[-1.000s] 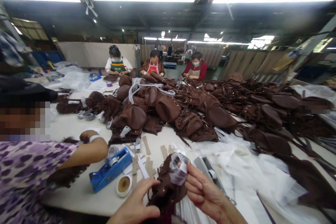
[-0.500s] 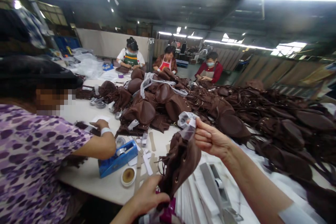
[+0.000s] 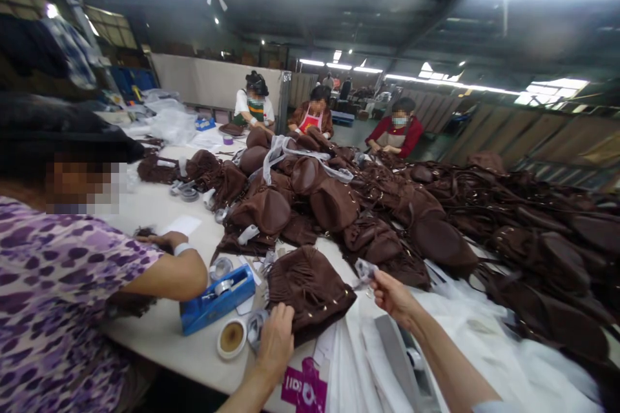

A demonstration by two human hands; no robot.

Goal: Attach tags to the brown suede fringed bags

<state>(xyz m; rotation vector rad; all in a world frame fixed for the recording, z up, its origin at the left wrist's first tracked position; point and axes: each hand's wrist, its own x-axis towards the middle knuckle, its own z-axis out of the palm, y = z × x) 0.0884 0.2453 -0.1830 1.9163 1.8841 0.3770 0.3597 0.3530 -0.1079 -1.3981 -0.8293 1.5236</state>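
Note:
A dark brown fringed bag with gold eyelets along its edge lies on its side on the table in front of me. My left hand is closed on its near left edge, the fingertips partly hidden against it. Beside that hand is a coil of clear plastic wrap. At the bag's right end, my right hand pinches a bunched piece of clear plastic wrap between thumb and fingers. Whether this wrap joins the bag is hard to make out.
A blue tape dispenser and a round white tub stand left. Grey tape dispenser and white strips lie near me. A heap of brown bags spans the table. A co-worker in a patterned shirt sits left; several people work opposite.
The bag, held upright between both hands before, now lies on the table. My right hand has come down and to the right with the wrap. My left hand has moved up onto the bag's edge.

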